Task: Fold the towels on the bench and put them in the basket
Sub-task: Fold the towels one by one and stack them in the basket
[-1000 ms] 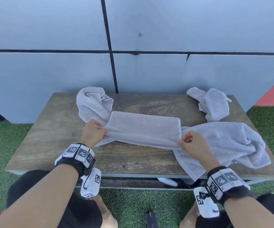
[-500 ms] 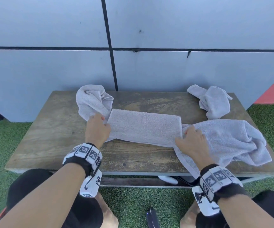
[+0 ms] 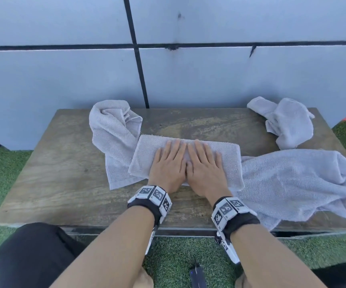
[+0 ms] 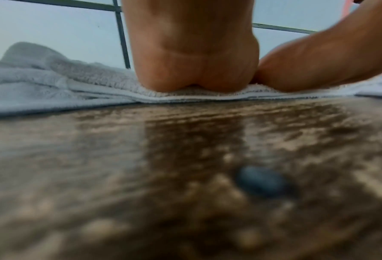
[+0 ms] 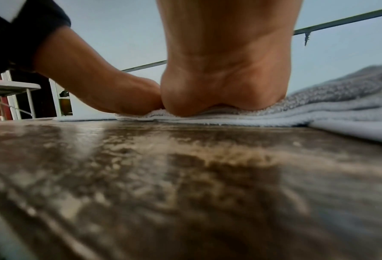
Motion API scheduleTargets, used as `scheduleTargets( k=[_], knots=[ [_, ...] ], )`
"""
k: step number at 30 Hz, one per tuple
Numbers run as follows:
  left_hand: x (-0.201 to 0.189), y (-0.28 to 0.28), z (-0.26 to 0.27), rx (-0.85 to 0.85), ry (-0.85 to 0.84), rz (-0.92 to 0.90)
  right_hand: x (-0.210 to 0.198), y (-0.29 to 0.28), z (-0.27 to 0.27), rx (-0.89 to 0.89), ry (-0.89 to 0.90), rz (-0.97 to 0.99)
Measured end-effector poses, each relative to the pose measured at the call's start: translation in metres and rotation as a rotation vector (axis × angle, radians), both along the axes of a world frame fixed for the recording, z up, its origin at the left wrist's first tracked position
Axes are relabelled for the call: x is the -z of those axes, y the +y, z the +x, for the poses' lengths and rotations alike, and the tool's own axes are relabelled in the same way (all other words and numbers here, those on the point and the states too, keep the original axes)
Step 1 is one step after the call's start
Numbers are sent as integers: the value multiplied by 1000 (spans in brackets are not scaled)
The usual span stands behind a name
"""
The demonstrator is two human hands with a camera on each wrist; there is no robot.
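Folded towel (image 3: 228, 161) lies flat under both hands (image 3: 185, 167), fingers straight, pressing.

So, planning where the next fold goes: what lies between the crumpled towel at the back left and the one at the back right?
Bare bench, seen from the head view.

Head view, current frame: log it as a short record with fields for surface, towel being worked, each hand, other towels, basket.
surface: wooden bench
towel in work: folded towel, flat at the bench's middle
left hand: left hand flat on the folded towel, fingers straight
right hand: right hand flat beside it, thumbs touching
other towels: crumpled towel at back left, its edge under the folded one; small bunched towel at back right; large loose towel on the right
basket: not in view
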State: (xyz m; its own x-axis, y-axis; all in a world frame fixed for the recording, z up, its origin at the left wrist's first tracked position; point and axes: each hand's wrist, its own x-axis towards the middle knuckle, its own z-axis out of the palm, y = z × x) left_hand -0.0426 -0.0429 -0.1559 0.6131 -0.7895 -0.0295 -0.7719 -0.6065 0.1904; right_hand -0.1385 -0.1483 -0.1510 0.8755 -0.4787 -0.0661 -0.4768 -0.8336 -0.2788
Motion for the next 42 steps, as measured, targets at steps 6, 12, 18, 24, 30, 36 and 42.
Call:
scheduleTargets(
  k=[6,12,18,24,30,36,42],
  knots=[
    [4,7,3,-48,-36,-56,1,-1,-1,41,-27,-13],
    [5,18,13,-124,-44,-80,3,-5,-7,86,-29,-60],
    [3,30,24,-201,-47,-89,4,-11,-15,163,-9,-84],
    [-1,32,26,-200,-13,-66,3,-16,-25,215,-11,-103],
    [-6,39,29,-222,-17,-36,2,-23,-36,261,-15,-108],
    [-9,47,38,-252,64,-22,0,-28,-33,382,-5,-6],
    [-31,37,47,-382,182,-107,-13,-47,-29,563,-25,92]
  ],
)
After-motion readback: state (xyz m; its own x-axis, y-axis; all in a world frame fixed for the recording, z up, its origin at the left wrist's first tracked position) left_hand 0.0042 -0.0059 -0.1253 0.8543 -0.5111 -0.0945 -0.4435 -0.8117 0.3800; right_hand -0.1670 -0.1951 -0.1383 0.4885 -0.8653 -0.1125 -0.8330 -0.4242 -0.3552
